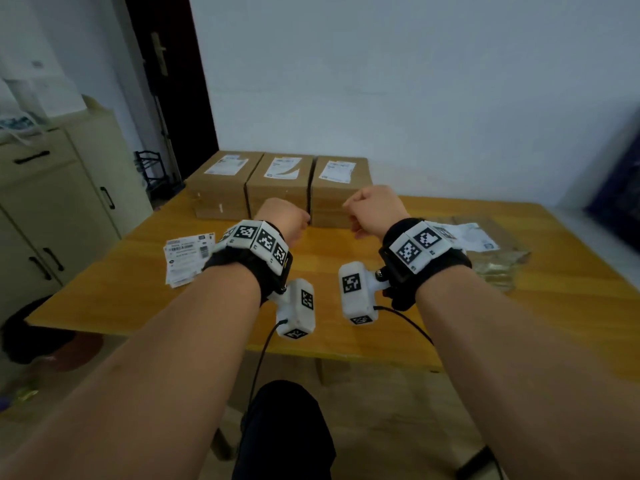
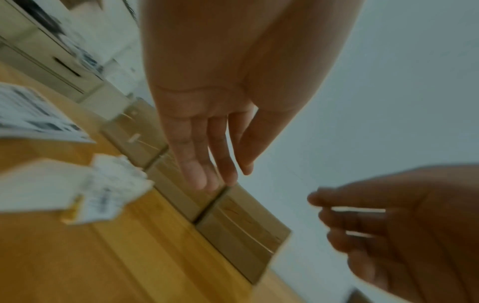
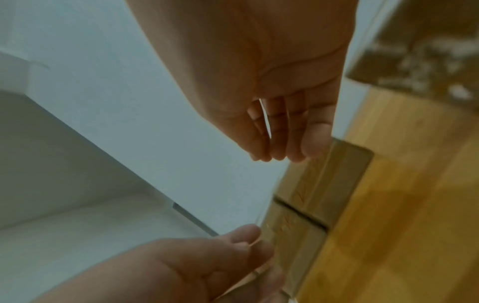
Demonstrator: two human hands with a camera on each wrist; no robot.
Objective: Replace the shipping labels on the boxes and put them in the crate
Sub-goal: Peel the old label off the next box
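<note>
The table (image 1: pixel 346 327) carries three boxes (image 1: pixel 277 188) in a row at its far edge, sides touching, each with a label (image 1: pixel 282 168) on its top face. I judge the boxes stiff, taped cardboard of unknown weight, best lifted by two opposite side walls; the middle label looks lifted at one corner, a likely start for peeling. No crate is in view. A flat cardboard stack (image 1: pixel 498 247) lies at the right. Loose labels (image 1: pixel 187 254) lie at the left: thin, limp paper, best pinched at an edge. My left hand (image 1: pixel 285 220) and right hand (image 1: pixel 372 209) hover before the boxes, each grip relaxed, fingers loosely extended, holding nothing.
</note>
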